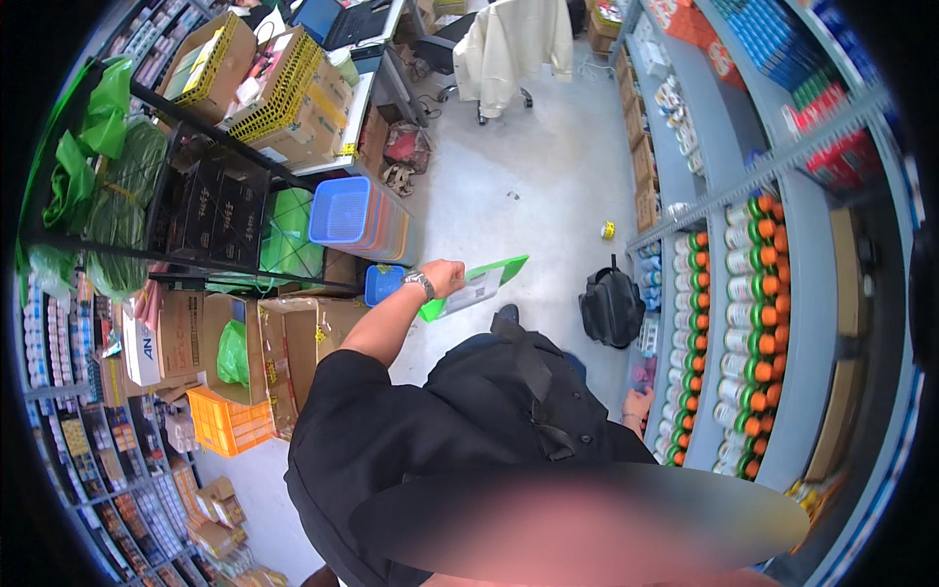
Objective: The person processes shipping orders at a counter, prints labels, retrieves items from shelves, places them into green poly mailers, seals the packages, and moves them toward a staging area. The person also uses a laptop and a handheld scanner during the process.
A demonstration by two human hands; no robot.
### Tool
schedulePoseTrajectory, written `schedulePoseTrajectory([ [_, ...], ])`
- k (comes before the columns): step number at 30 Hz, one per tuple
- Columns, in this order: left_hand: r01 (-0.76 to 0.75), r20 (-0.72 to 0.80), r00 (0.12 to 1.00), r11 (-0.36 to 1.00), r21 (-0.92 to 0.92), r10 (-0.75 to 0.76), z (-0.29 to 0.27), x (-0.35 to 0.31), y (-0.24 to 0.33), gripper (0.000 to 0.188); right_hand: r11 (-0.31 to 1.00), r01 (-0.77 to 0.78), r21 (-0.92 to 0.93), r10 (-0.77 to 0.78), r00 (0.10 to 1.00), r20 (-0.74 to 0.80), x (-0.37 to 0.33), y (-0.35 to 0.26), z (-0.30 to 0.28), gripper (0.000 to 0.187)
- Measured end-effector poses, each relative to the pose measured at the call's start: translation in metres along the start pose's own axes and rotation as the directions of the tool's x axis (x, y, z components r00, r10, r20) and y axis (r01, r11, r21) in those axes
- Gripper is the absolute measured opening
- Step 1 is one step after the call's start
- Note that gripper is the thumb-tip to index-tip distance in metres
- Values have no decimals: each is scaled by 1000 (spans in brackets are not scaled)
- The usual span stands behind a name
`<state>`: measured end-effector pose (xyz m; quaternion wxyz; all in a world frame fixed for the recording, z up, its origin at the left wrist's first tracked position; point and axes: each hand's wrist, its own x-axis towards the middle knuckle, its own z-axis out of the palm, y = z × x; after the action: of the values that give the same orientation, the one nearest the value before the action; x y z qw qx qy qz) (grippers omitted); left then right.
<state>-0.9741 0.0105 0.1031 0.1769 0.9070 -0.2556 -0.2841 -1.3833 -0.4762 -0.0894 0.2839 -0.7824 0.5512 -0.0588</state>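
Note:
My left hand, with a metal watch at its wrist, is closed on the upper edge of a thin bright green board with a white printed sheet on it. The board hangs tilted over the floor in front of me. On the other side, my right hand reaches to the lower shelf on the right, beside small pinkish packs and rows of white bottles with orange caps. Its fingers are small and partly hidden there. Whether they hold a pack is not visible.
A black backpack and a small yellow-and-white roll lie on the floor. At left stand stacked blue and coloured baskets, an open cardboard box and an orange crate. Beyond is a chair with a cream jacket.

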Motion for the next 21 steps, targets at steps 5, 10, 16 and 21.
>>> schedulePoseTrajectory([
  [5,250,-18,968,968,-25,-250,-51,65,-46,20,997,48,62,-60,977,203,69,-165,17,55],
  [10,459,-40,885,884,-87,-463,-98,133,-83,22,985,-119,121,85,963,256,209,-225,60,57],
  [16,659,-124,693,694,-292,-710,-127,186,-119,22,995,-50,84,5,885,465,352,-482,121,56],
  [21,669,-156,608,609,-426,-778,-164,242,-125,22,880,137,455,-403,724,560,467,-748,231,29],
])
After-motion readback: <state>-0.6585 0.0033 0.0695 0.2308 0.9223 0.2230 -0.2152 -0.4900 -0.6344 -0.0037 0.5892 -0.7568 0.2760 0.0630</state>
